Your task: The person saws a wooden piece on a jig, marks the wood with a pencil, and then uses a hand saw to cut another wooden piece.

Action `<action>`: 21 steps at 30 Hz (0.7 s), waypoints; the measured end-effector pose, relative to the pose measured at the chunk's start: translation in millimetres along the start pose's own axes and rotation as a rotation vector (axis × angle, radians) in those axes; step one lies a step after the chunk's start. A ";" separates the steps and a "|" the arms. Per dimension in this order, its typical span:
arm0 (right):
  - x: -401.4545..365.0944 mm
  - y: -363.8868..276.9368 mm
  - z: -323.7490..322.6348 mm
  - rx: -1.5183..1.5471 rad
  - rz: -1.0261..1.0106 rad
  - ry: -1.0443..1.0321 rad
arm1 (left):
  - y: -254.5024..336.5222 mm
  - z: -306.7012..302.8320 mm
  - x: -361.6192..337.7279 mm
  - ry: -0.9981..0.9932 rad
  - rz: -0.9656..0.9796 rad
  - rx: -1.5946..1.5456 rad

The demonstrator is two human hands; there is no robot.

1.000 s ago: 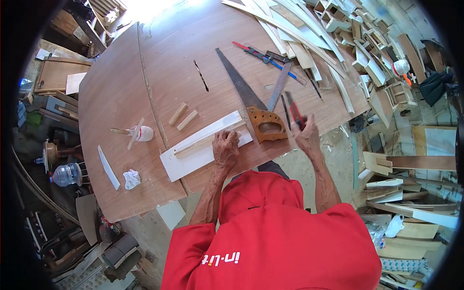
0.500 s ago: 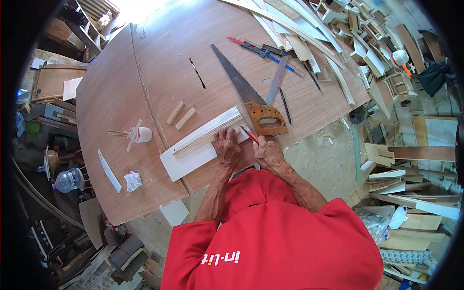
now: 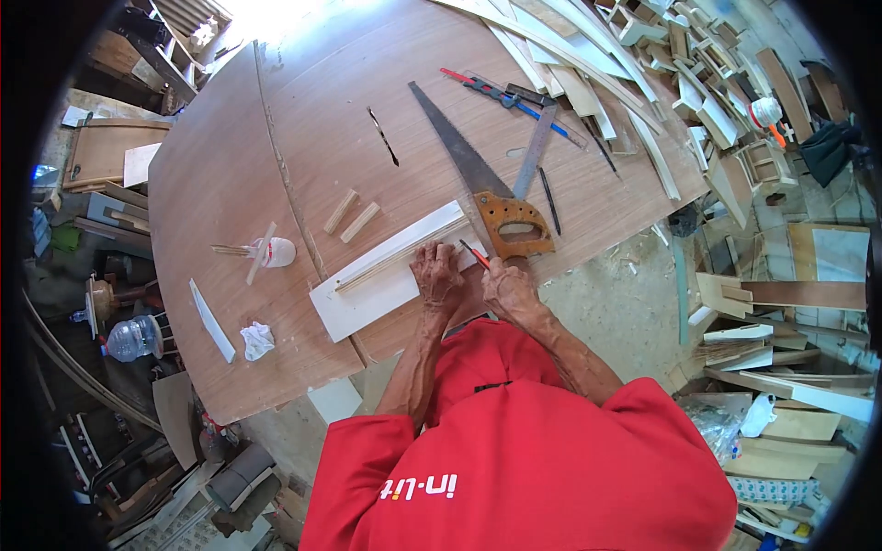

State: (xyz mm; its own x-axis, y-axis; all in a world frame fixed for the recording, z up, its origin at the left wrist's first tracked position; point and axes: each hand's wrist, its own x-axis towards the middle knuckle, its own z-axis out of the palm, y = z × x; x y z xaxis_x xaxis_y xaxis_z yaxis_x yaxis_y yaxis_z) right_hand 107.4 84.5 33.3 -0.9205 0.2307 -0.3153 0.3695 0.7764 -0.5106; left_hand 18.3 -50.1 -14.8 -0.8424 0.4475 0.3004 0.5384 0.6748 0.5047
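My left hand point(image 3: 436, 274) presses flat on a thin wooden strip point(image 3: 390, 261) that lies along a white board point(image 3: 372, 292) on the plywood table point(image 3: 230, 184). My right hand point(image 3: 508, 286) grips a red pencil point(image 3: 475, 254), its tip touching the right end of the board beside my left fingers. A handsaw point(image 3: 478, 184) with an orange wooden handle lies just beyond both hands. A metal ruler point(image 3: 536, 149) rests next to the saw blade.
Two small wood blocks point(image 3: 350, 217) lie left of the saw. A white cup with sticks point(image 3: 273, 251), a white offcut point(image 3: 209, 320) and a crumpled rag point(image 3: 256, 340) sit on the left panel. Wood strips and offcuts point(image 3: 588, 64) pile at the far right.
My right hand brought the red pencil down from the air right of the saw handle to the board's right end. My left hand stayed on the strip.
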 end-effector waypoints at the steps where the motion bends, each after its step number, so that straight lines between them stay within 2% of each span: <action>1: -5.4 -1.4 -6.9 0.008 0.013 0.000 | 1.2 0.6 0.4 0.027 0.016 0.011; 6: -20.8 -7.0 -23.3 0.008 0.112 -0.068 | 6.4 -0.7 0.1 0.063 0.049 -0.016; 9: -14.5 -0.1 -28.5 0.031 0.004 -0.065 | 6.4 -3.4 4.4 0.103 0.046 0.030; 11: -26.7 -10.2 -53.5 0.182 0.140 0.078 | 10.4 -9.9 2.5 0.075 0.050 -0.016; 16: -6.9 19.1 -78.5 0.292 0.213 0.253 | 21.5 -41.8 43.2 0.101 0.049 -0.085; 18: 5.7 36.0 -75.6 0.352 0.225 0.416 | 13.1 -51.3 68.9 0.066 0.076 0.006; 19: 12.1 40.4 -80.2 0.451 0.287 0.382 | 6.5 -51.5 80.6 0.071 0.080 0.005; 20: 19.1 55.1 -76.4 0.451 0.284 0.387 | -1.8 -49.9 91.3 0.003 0.069 0.066; 21: 28.8 75.1 -69.3 0.304 0.165 0.513 | -8.8 -48.2 101.8 -0.061 0.057 0.128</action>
State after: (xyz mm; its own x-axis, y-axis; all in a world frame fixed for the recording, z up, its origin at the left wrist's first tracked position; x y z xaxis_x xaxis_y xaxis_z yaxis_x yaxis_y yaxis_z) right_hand 99.8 190.1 41.3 -0.7642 0.6446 -0.0228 0.4619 0.5222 -0.7169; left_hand -73.4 -38.7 50.4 -0.8094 0.5193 0.2743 0.5872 0.7148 0.3797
